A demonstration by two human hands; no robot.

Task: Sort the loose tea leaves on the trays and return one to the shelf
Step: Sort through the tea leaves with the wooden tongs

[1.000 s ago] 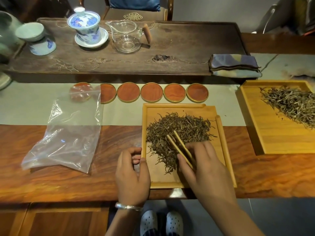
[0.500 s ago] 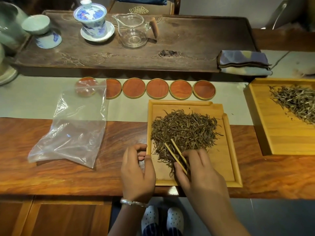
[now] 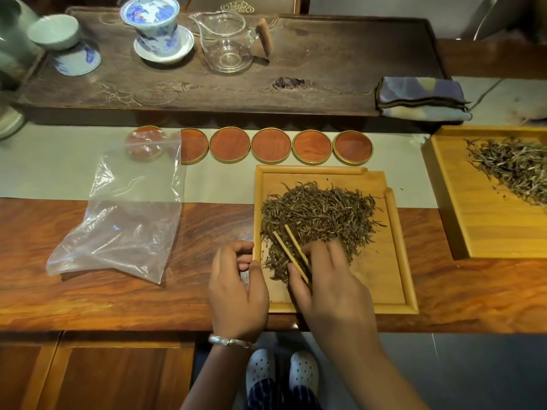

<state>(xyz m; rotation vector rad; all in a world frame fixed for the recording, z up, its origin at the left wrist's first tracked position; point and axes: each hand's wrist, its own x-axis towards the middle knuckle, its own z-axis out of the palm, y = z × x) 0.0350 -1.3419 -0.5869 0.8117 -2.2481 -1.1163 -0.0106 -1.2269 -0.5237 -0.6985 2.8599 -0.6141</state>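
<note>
A light wooden tray (image 3: 396,253) lies on the table in front of me with a heap of dark loose tea leaves (image 3: 319,214) on it. My right hand (image 3: 328,279) is shut on bamboo tweezers (image 3: 288,247), whose two tips rest in the near left part of the heap. My left hand (image 3: 238,288) rests at the tray's left rim, fingers curled and thumb on the rim; whether it pinches anything I cannot tell. A second, larger wooden tray (image 3: 450,208) with paler tea leaves (image 3: 515,167) sits at the right edge.
A clear plastic zip bag (image 3: 124,220) lies to the left. A row of round wooden coasters (image 3: 270,145) runs behind the tray. Farther back a dark tea board (image 3: 325,72) carries a lidded blue-and-white cup (image 3: 154,28), a glass pitcher (image 3: 228,42) and small cups. A folded cloth (image 3: 420,96) lies at its right.
The view has tilted slightly, so everything sits a bit lower in frame. My right hand has drawn the tweezers a little toward me through the leaves. The left hand stays at the rim.
</note>
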